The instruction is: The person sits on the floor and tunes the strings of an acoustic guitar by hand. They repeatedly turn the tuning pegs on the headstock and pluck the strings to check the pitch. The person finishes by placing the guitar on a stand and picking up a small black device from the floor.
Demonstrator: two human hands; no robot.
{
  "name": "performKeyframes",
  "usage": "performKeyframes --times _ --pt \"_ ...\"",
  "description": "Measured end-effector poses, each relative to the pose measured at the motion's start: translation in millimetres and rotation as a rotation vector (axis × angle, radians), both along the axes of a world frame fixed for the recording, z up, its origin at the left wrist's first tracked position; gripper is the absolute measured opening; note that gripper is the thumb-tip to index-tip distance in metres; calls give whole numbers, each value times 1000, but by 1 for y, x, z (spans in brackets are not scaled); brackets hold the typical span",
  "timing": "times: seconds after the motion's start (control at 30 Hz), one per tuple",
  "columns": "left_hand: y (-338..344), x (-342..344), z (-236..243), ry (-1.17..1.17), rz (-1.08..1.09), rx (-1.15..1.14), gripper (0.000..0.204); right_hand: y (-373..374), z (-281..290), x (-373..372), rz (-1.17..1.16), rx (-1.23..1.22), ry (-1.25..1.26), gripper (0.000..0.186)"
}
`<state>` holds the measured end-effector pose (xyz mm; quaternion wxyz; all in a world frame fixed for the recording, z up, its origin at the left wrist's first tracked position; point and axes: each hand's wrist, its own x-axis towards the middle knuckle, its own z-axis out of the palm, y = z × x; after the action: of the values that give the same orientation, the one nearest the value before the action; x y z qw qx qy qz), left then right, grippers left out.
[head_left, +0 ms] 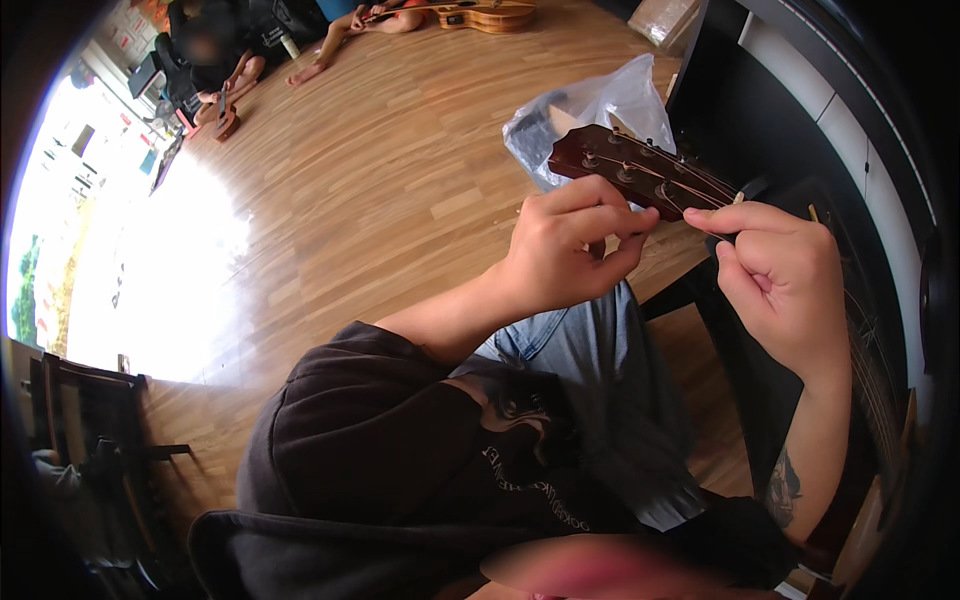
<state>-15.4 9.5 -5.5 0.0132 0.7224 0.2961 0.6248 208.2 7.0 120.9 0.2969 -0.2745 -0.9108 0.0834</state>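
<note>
Floor (400,150): wooden
Headstock (610,155): toward two o'clock
Left hand (575,245): grip together at headstock edge
Right hand (785,265): near strings (692,183); cannot tell grip

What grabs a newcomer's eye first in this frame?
The dark guitar headstock, right of upper centre, with the left hand at its near edge and the right hand farther right, toward its lower end. Next, the white glare at far left, washing out part of the wooden floor. Then the clear plastic bag just beyond the headstock.
</note>
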Motion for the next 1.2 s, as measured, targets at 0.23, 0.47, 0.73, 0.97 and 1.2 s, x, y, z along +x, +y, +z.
performKeyframes --times 0.23,0.47,0.73,0.97,1.2 --pt "-24 2 24 -111 -178 -251 20 -3 0 -1 -13 20 2 28" --pt "-14 5 5 -95 23 -186 20 -6 1 0 -27 22 -21 28" --pt "-13 -14 26 77 -14 -274 18 9 2 1 79 86 -43 28" --pt "-13 -4 15 8 127 -425 16 10 -2 7 68 140 -74 30" --pt "-11 6 13 69 162 -38 15 8 2 9 42 75 -119 31"
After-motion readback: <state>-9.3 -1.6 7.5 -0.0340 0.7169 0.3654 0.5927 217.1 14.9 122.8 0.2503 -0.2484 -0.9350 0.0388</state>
